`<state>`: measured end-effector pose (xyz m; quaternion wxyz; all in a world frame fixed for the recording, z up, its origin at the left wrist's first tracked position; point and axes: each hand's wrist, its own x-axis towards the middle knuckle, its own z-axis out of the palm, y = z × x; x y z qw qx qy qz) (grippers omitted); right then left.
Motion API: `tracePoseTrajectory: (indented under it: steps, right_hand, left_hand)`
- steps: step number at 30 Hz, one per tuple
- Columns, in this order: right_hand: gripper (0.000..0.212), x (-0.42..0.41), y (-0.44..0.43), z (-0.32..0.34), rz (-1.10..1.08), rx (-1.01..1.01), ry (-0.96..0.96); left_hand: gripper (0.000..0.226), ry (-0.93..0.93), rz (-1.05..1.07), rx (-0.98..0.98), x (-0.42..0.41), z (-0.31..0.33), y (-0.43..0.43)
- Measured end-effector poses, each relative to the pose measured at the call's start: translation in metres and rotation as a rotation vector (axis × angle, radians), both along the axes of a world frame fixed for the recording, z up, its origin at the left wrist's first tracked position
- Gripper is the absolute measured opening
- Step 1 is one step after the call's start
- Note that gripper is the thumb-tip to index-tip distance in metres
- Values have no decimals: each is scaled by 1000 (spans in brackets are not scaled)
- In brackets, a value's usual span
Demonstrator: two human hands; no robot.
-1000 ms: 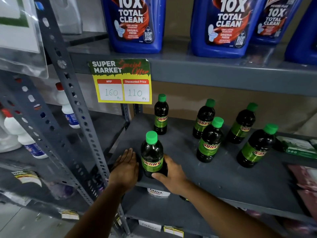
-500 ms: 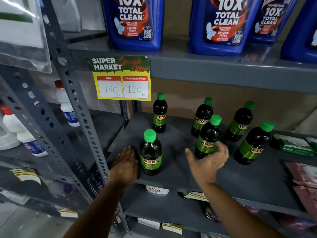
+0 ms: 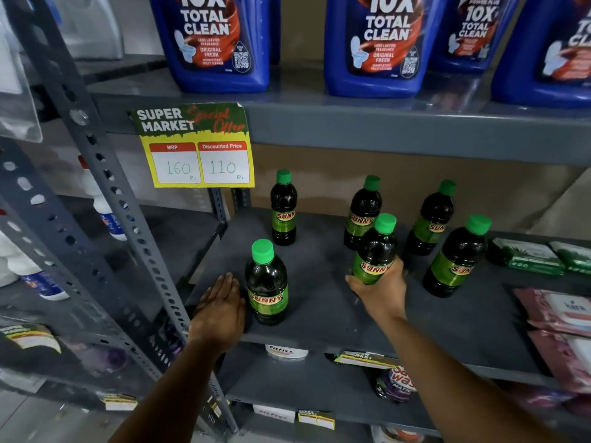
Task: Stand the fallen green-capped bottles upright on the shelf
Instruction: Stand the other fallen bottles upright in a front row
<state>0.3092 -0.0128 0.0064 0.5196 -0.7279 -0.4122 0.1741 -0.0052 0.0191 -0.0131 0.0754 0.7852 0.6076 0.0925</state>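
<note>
The right hand [image 3: 380,290] grips a Sunny bottle [image 3: 374,251] low on the shelf [image 3: 323,302], apparently straightening it; next, release gently. The left hand [image 3: 219,310] rests flat and empty.

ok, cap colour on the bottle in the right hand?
Bright green cap on the bottle in the right hand; head view.

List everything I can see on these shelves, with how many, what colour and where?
Green-capped bottles: six, dark with green labels, upright on the middle shelf.
Cleaner jugs: at least four, blue, top shelf.
Price sign: one, yellow and green, hung from the top shelf's edge.
Spray bottles: several, white, left rack.
Packets: green and pink, right end of the middle shelf.
Left hand: flat beside the front bottle.
Right hand: fingers around a middle bottle.
</note>
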Motion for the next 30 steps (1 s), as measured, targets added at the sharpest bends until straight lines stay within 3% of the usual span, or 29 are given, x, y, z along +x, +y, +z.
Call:
tracePoseTrajectory:
  steps: [12, 15, 18, 20, 23, 26, 28, 30]
  right_hand:
    - [99, -26, -65, -11, 109, 66, 40]
    - [113, -23, -77, -10, 216, 216, 71]
    - [88, -1, -86, -7, 91, 472, 37]
    - [80, 31, -78, 0, -58, 534, 51]
    - [97, 82, -58, 11, -237, 401, 70]
    - [112, 115, -40, 18, -211, 202, 41]
    - [108, 130, -30, 15, -130, 91, 15]
    - [90, 141, -26, 9, -131, -10, -12]
  left_hand:
    - [59, -5, -9, 27, 0, 4, -4]
    - [57, -6, -8, 18, 0, 3, -4]
    - [56, -10, -3, 13, 0, 2, -3]
    - [56, -18, -2, 16, 1, 2, -2]
    - [56, -26, 1, 9, 0, 1, -2]
    - [55, -34, 3, 10, 0, 1, -3]
    - [55, -32, 1, 11, 0, 2, -3]
    - [55, -34, 2, 15, 0, 2, -4]
